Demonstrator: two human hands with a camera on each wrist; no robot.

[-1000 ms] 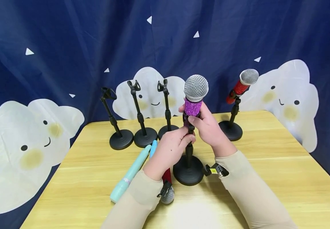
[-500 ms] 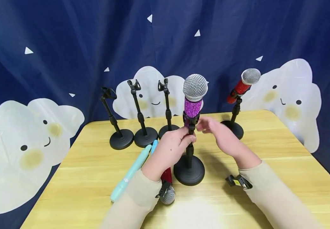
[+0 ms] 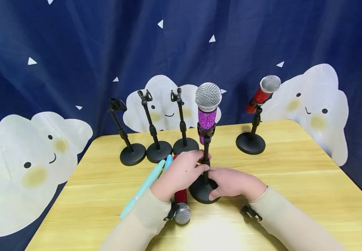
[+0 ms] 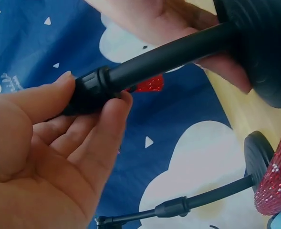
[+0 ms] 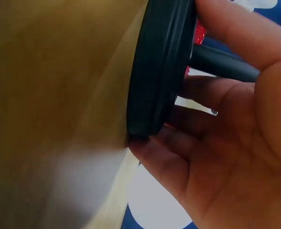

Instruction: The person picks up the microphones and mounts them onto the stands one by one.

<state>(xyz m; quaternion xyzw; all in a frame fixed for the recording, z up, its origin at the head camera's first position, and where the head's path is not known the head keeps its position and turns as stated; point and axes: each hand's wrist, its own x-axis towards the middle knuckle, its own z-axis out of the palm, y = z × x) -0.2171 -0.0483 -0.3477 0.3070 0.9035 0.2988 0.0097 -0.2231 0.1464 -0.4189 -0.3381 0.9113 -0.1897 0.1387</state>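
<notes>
- Purple, glittery microphone point(image 3: 207, 119) with a silver mesh head; sits nearly upright in the clip of a slim black metal-looking stand point(image 3: 206, 148), mid-scene over the pale wooden table point(image 3: 293, 195).
- Left hand point(image 3: 181, 172): thumb and fingers clamped round the stand's ribbed collar point(image 4: 90, 90), presumably to stop a top-heavy load tipping.
- Right hand point(image 3: 232, 183): thumb over the stand's thick round base point(image 3: 199, 191), fingers curled at its rim, probably for low, steady control. Right wrist view dark there; cannot tell whether the tips reach underneath.
- Just left of that base: red, sparkly microphone point(image 3: 181, 196) lying flat, grey mesh head toward the near edge. Left again, smooth pale-teal tapered tube point(image 3: 144, 184), partly behind the cream sleeve point(image 3: 137, 219).
- Far left: three matching black stands point(image 3: 152, 130) in a row, disc bases down, forked clips up.
- Far right: separate black stand point(image 3: 251, 143), its clip gripping a tilted red microphone point(image 3: 260, 96).
- Behind: blue cloud-print cloth point(image 3: 181, 45), softly creased.
</notes>
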